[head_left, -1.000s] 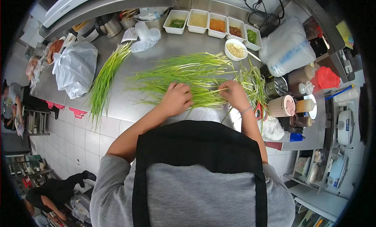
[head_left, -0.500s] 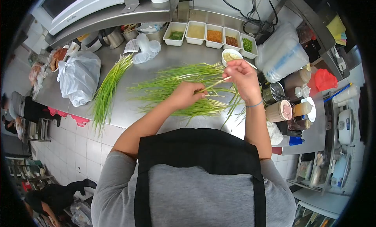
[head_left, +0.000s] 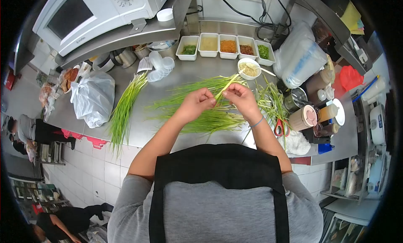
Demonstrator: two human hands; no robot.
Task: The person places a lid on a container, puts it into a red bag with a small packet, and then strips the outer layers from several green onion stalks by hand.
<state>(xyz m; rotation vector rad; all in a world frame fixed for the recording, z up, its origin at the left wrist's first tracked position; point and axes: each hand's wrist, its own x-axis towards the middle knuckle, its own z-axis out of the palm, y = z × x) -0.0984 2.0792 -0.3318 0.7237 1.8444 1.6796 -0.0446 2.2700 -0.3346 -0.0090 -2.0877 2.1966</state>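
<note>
Between my hands is a thin scallion [head_left: 227, 86], its pale end slanting up toward the right. My left hand [head_left: 196, 105] pinches it with thumb and forefinger. Close beside, my right hand [head_left: 242, 101] has its thumb and fingertips closed on the same stalk. Beneath both hands a wide spread of scallions [head_left: 180, 101] lies on the steel table, white ends to the right. A tangled heap of green trimmings [head_left: 268, 102] sits right of my right hand, with red-handled scissors [head_left: 280, 127] at its lower edge. Another scallion bunch [head_left: 128, 108] lies at the left, leaves over the table edge.
Several white tubs of chopped ingredients [head_left: 228, 46] line the back, with a small white bowl [head_left: 249, 69] in front. Sauce bottles [head_left: 304, 118] crowd the right side. A white plastic bag [head_left: 92, 100] and clear lids [head_left: 160, 66] stand left. A microwave [head_left: 96, 20] is overhead.
My right hand has come down and left, close to my left hand, onto the stalk's middle. The trimmings and scissors it covered now show. The whole view has shifted slightly.
</note>
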